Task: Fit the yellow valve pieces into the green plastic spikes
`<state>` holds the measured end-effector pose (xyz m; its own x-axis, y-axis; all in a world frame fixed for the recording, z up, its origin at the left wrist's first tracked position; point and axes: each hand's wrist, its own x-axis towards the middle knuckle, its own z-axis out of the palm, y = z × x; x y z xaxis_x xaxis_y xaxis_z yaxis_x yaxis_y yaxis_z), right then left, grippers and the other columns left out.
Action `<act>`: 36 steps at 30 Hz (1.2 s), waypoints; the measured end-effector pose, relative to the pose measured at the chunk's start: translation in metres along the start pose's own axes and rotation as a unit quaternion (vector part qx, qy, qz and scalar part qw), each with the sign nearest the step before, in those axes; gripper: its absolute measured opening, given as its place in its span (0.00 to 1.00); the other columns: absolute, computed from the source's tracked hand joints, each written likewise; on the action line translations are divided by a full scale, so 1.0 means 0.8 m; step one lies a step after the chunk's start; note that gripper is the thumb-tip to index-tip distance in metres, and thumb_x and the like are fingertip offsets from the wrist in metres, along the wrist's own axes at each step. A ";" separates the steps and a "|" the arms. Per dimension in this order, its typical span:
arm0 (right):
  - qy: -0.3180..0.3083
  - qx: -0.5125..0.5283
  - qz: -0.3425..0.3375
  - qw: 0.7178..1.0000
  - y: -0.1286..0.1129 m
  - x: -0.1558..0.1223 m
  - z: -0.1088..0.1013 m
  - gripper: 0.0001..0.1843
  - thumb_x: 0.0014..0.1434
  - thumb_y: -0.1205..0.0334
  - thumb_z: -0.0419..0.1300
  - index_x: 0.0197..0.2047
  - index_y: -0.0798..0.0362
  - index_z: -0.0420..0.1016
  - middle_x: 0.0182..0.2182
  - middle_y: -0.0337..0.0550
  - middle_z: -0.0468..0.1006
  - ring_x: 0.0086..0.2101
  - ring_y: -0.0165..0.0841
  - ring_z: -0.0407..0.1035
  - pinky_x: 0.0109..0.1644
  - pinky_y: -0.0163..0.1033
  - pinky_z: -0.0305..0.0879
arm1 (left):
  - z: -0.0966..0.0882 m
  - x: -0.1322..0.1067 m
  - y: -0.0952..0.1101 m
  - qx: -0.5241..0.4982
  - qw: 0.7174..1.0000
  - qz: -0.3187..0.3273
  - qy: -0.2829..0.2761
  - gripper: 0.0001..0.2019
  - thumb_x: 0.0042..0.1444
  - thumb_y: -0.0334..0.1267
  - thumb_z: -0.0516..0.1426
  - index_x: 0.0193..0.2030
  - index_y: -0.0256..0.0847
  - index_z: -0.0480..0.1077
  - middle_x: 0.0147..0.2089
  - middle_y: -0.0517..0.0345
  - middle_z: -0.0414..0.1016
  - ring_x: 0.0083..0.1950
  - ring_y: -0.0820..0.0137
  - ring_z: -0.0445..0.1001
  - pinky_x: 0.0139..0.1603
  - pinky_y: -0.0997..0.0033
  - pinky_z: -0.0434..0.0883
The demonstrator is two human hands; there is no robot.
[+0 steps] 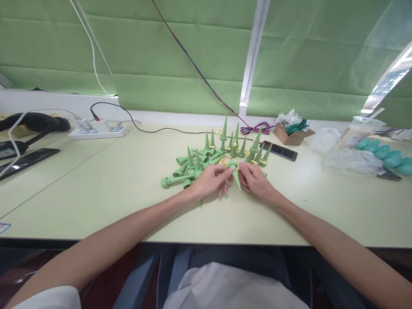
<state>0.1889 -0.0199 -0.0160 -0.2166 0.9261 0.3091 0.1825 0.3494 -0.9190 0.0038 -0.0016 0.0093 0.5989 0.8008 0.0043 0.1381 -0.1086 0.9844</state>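
Note:
A heap of several green cone-shaped plastic spikes [212, 156] lies in the middle of the pale table [96, 193], some standing upright, some on their sides, with small yellow bits among them. My left hand [210, 180] and my right hand [254, 178] meet just in front of the heap. Both pinch one green spike [236, 176], which points down toward me. The left fingers grip its wide top end; the right fingers close on its side.
A black phone [279, 151] lies right of the heap. A small cardboard box [291, 135] with plastic wrap, clear bags and teal parts [386, 156] sit at the right. A white power strip [96, 128] with cables and dark devices are at the left.

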 end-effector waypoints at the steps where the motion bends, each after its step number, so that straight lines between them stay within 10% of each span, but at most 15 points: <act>1: -0.002 0.003 0.002 1.000 0.000 0.000 0.000 0.28 0.67 0.38 0.49 0.23 0.49 0.56 0.14 0.32 0.57 0.12 0.26 0.54 0.16 0.36 0.50 | 0.000 0.000 -0.001 0.005 1.000 0.005 0.002 0.24 0.57 0.59 0.57 0.30 0.36 0.68 0.22 0.58 0.73 0.17 0.75 0.69 0.18 0.75 0.66; 18: -0.028 0.025 0.017 0.999 -0.008 -0.001 0.000 0.30 0.68 0.41 0.48 0.20 0.49 0.53 0.10 0.32 0.58 0.11 0.25 0.53 0.16 0.35 0.49 | 0.001 -0.006 -0.004 0.156 0.977 0.128 0.067 0.17 0.58 0.51 0.60 0.29 0.40 0.66 0.21 0.60 0.69 0.21 0.71 0.70 0.24 0.71 0.67; 36: -0.044 0.020 0.014 0.999 -0.009 -0.002 -0.002 0.28 0.69 0.49 0.46 0.18 0.49 0.50 0.08 0.33 0.60 0.11 0.24 0.52 0.19 0.33 0.52 | -0.007 0.000 -0.014 0.319 0.890 0.307 0.109 0.16 0.62 0.48 0.57 0.28 0.40 0.64 0.28 0.59 0.65 0.29 0.72 0.63 0.28 0.72 0.64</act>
<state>0.1896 -0.0233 -0.0090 -0.2962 0.9183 0.2625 0.1510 0.3164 -0.9365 -0.0023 0.0025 -0.0007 0.5585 0.5631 0.6091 0.2987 -0.8215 0.4856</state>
